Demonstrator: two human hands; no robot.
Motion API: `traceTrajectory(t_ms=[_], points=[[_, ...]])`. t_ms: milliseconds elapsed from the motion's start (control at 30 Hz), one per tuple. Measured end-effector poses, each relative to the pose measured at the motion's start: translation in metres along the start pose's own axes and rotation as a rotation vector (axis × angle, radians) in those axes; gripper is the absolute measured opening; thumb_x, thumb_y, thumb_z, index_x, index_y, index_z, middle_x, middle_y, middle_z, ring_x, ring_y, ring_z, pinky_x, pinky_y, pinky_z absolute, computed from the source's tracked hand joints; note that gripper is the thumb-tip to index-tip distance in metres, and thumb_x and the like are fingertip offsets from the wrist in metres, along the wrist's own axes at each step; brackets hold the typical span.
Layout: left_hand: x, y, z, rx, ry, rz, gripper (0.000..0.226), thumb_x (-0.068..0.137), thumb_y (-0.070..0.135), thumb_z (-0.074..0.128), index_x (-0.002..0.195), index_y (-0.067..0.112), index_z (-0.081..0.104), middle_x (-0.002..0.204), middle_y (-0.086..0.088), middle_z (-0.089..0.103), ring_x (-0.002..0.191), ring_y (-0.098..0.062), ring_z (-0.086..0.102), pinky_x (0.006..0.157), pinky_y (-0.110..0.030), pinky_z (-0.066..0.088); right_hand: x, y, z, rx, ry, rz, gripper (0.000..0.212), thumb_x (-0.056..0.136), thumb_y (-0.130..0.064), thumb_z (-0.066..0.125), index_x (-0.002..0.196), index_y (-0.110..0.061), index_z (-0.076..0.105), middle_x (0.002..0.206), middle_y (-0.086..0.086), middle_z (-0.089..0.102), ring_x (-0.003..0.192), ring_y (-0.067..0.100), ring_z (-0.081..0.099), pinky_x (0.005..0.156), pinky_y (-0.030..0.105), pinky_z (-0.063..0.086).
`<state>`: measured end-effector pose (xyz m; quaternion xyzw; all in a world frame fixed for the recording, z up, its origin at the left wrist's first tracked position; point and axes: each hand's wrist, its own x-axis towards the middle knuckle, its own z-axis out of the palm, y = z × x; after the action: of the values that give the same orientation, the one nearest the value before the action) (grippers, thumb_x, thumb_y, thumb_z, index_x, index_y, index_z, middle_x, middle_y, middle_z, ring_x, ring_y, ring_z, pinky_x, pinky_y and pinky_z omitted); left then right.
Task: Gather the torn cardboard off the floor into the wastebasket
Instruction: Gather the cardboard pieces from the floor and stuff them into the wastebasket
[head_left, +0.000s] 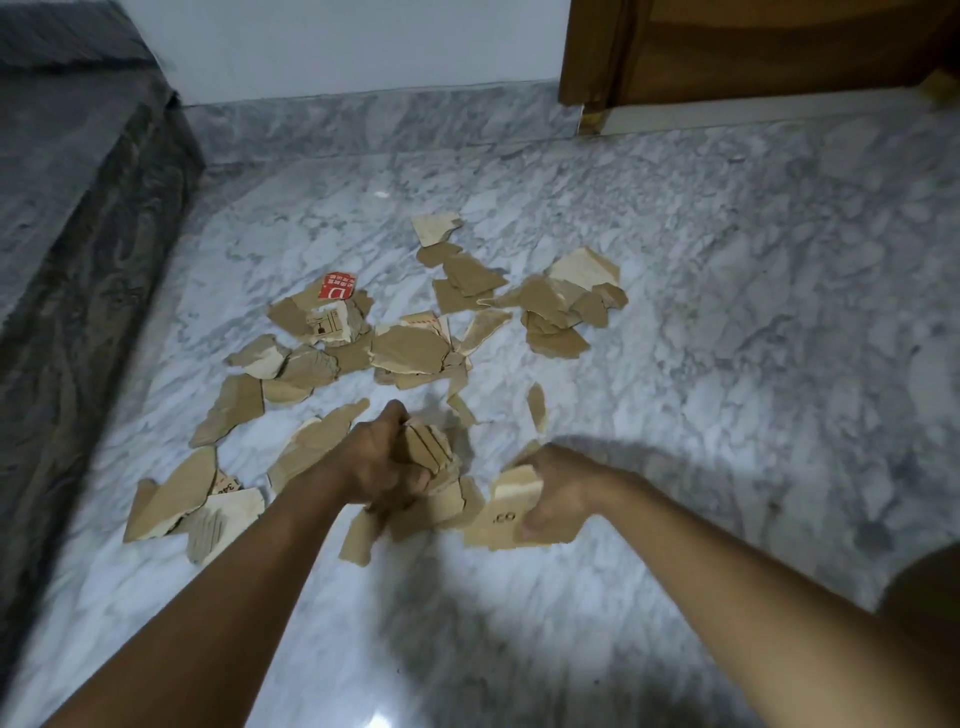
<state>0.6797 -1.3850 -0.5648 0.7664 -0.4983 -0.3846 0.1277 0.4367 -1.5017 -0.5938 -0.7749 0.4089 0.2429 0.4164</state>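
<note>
Over the floor (727, 322), both hands (384, 462) (558, 491) grip cardboard (506, 512) (left stack (428, 449) edge-up).

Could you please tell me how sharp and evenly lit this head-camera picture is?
Head view: the left hand and right hand, both gripping torn brown cardboard pieces, are slightly motion-blurred; the polished grey-white marble floor shows a glare spot at the bottom edge; soft shadows fall beside the hands.
</note>
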Motion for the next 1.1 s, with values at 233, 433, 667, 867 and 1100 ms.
traceTrajectory(t_ms=[233, 433, 667, 867, 1100], points=[[-0.028, -0.027, 0.014, 0.03, -0.132, -0.007, 0.067, 0.07, 0.021, 0.084, 0.125, 0.027, 0.044, 0.109, 0.005, 0.067, 0.104, -0.019, 0.062, 0.088, -0.033, 0.049, 0.005, -0.019, 0.021, -0.39, 0.115, -0.061, 0.096, 0.054, -0.041, 0.093, 0.138, -0.027, 0.048, 0.134, -0.001, 0.051, 0.129, 0.027, 0.041, 0.102, 0.045, 0.037], [-0.029, -0.019, 0.025, 0.121, -0.19, 0.037, 0.087, 0.067, 0.021, 0.081, 0.139, 0.043, 0.038, 0.11, 0.005, 0.065, 0.096, -0.016, 0.065, 0.079, -0.033, 0.057, 0.007, -0.015, 0.026, -0.27, 0.081, -0.024, 0.092, 0.056, -0.026, 0.094, 0.135, -0.024, 0.048, 0.128, 0.004, 0.058, 0.111, 0.024, 0.06, 0.091, 0.04, 0.054], [-0.011, -0.006, 0.054, 0.326, -0.085, 0.056, 0.088, 0.058, 0.053, 0.074, 0.135, 0.024, 0.042, 0.136, -0.009, 0.041, 0.125, -0.032, 0.046, 0.104, -0.04, 0.043, 0.016, 0.008, -0.025, -0.305, 0.144, -0.032, 0.07, 0.054, -0.028, 0.092, 0.117, -0.023, 0.062, 0.113, -0.003, 0.059, 0.102, 0.017, 0.062, 0.086, 0.032, 0.057], [-0.005, -0.014, 0.068, 0.304, -0.038, 0.097, 0.088, 0.072, 0.038, 0.081, 0.146, 0.024, 0.034, 0.145, -0.006, 0.032, 0.135, -0.028, 0.035, 0.109, -0.03, 0.029, 0.023, -0.003, 0.004, -0.4, 0.111, -0.175, 0.08, 0.053, -0.042, 0.09, 0.123, -0.022, 0.057, 0.122, -0.005, 0.045, 0.116, 0.02, 0.046, 0.098, 0.036, 0.047], [-0.005, -0.011, 0.067, 0.333, -0.075, 0.037, 0.098, 0.069, 0.045, 0.082, 0.149, 0.027, 0.028, 0.151, -0.006, 0.024, 0.132, -0.032, 0.036, 0.11, -0.037, 0.034, 0.021, -0.012, 0.001, -0.315, 0.107, -0.067, 0.085, 0.044, -0.038, 0.095, 0.119, -0.025, 0.058, 0.114, -0.003, 0.067, 0.1, 0.022, 0.066, 0.083, 0.036, 0.058]])
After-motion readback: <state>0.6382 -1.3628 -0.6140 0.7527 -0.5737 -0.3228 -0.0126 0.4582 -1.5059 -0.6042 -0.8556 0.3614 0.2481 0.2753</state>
